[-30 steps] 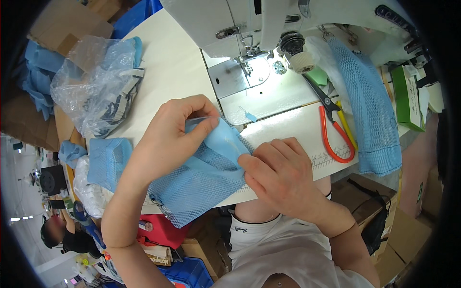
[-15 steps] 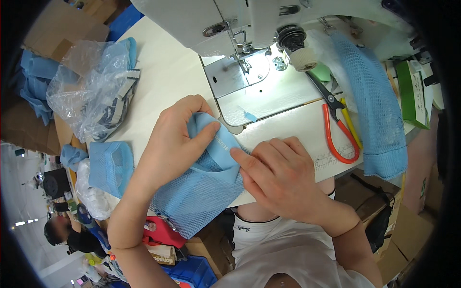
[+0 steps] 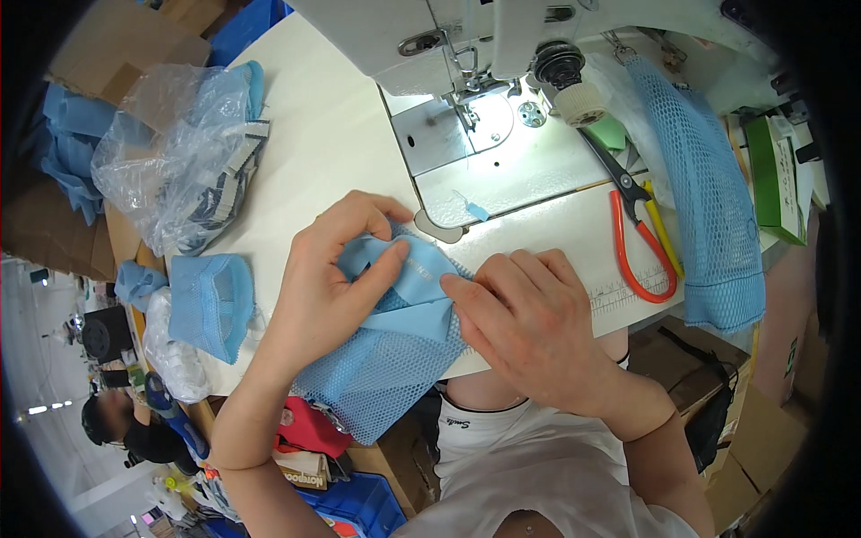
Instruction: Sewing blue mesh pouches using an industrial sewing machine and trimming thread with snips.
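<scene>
On the head view, my only feed, here we are: the light-blue honeycomb-mesh piece (image 3: 381,386) is off the needle and up in both hands; its smooth, light-blue cloth band (image 3: 408,321) is folded over and not lying flat, so I'd call this handling between stitches; which seams are done I can't tell from here, and the band looks to me like the part left unsettled.

Now the hands; the left hand (image 3: 334,282) is curled, thumb laid on the band and fingers bent behind it, a small gap at the palm; the right hand (image 3: 529,314) has thumb and forefinger closed together at the band's other end, remaining fingers loosely bent; so the band spans the space between them, and the mesh hangs below it, toward the body, over the table edge.

Beyond both hands stands the big white sewing machine (image 3: 386,36), its lit metal foot (image 3: 468,117) well apart from the cloth; a tiny light-blue scrap (image 3: 477,212) lies just past the right fingers; black-bladed, red-handled scissors (image 3: 630,193) rest right of that hand; left of the left forearm sits another light-blue mesh piece with a hemmed edge (image 3: 212,300).
</scene>
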{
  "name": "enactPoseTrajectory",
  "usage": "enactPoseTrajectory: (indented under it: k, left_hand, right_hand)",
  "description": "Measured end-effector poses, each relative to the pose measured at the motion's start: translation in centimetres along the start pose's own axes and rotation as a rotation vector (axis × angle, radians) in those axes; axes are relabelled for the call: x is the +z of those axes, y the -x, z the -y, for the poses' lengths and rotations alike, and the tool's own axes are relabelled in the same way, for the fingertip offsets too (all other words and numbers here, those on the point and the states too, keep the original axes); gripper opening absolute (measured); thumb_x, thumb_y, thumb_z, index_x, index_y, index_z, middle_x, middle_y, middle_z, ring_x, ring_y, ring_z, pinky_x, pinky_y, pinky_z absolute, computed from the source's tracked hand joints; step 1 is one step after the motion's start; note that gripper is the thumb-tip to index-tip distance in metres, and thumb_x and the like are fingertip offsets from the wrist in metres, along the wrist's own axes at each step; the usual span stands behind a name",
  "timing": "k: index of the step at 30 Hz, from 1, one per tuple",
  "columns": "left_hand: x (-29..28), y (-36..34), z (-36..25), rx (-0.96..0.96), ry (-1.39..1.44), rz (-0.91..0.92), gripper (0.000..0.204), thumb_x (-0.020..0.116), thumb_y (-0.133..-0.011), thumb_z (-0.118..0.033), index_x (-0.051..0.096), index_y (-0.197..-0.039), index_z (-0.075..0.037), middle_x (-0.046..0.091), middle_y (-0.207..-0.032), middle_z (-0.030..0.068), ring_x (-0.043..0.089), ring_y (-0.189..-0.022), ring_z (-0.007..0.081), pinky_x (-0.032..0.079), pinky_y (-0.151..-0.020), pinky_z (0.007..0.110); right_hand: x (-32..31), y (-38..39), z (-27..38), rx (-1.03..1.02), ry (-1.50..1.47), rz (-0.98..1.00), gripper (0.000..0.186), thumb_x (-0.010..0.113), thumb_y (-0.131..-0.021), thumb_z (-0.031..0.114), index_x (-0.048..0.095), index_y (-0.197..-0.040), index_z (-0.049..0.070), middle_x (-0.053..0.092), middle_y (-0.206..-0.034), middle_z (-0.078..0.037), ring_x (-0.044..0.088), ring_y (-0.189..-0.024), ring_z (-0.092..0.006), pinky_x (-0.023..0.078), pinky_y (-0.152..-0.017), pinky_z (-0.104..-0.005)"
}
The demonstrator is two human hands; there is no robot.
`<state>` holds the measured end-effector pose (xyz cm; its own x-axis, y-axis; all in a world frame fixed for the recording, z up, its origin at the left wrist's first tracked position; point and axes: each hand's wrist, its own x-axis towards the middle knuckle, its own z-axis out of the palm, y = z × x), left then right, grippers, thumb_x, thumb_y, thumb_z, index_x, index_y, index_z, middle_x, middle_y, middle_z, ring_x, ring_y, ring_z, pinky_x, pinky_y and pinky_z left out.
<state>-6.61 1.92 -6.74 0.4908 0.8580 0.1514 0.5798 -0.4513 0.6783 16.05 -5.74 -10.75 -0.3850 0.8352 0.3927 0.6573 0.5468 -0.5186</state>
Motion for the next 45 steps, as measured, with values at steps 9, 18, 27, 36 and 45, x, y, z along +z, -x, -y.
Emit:
enactPoseTrajectory:
  k: [9, 18, 27, 36, 45]
  left_hand:
    - [-0.1, 0.2, 0.2, -0.345, 0.280, 0.023, 0.021, 0.076, -0.091, -0.011, 0.058, -0.087, -0.002, 0.066, -0.087, 0.0063, 0.057, -0.079, 0.0110, 0.044, -0.073, 0.026]
    - [0.5, 0.8, 0.7, -0.037, 0.201, 0.003, 0.028, 0.079, -0.077, 0.003, 0.052, -0.074, -0.007, 0.074, -0.106, 0.0061, 0.064, -0.091, 0.0171, 0.053, -0.086, 0.031]
    - [1.1, 0.9, 1.5, 0.229, -0.002, -0.005, 0.032, 0.085, -0.077, -0.001, 0.054, -0.076, -0.009, 0.079, -0.112, 0.0083, 0.069, -0.097, 0.0253, 0.054, -0.089, 0.035]
    - [1.7, -5.6, 3.9, 0.267, 0.215, 0.091, 0.026, 0.081, -0.089, -0.011, 0.056, -0.088, -0.007, 0.080, -0.111, 0.0126, 0.072, -0.100, 0.0257, 0.054, -0.090, 0.037]
    - [0.5, -5.8, 1.1, 0.169, 0.429, 0.260, 0.017, 0.064, -0.105, -0.016, 0.060, -0.094, -0.003, 0.080, -0.108, 0.0148, 0.073, -0.107, 0.0264, 0.055, -0.098, 0.039]
  right_hand:
    - [0.0, -0.1, -0.2, -0.012, -0.037, 0.003, 0.034, 0.069, -0.074, 0.007, 0.060, -0.106, 0.005, 0.053, -0.091, -0.007, 0.058, -0.086, -0.0239, 0.043, -0.080, -0.0379]
    - [-0.1, 0.0, -0.2, -0.001, -0.063, 0.017, 0.024, 0.070, -0.079, 0.010, 0.061, -0.101, 0.006, 0.053, -0.091, -0.007, 0.057, -0.086, -0.0241, 0.043, -0.080, -0.0387]
    - [-0.2, -0.1, -0.2, 0.031, -0.077, -0.037, 0.021, 0.075, -0.082, 0.006, 0.065, -0.100, 0.008, 0.059, -0.091, -0.007, 0.060, -0.081, -0.0241, 0.045, -0.076, -0.0399]
    - [-1.9, -0.7, -0.2, 0.258, -0.259, -0.031, 0.051, 0.083, -0.082, 0.016, 0.063, -0.127, -0.001, 0.067, -0.088, -0.009, 0.062, -0.085, -0.0297, 0.046, -0.083, -0.0425]
    - [-0.9, -0.2, -0.3, 0.271, -0.226, -0.121, 0.040, 0.081, -0.079, 0.012, 0.068, -0.116, 0.002, 0.067, -0.088, -0.006, 0.061, -0.086, -0.0266, 0.044, -0.084, -0.0430]
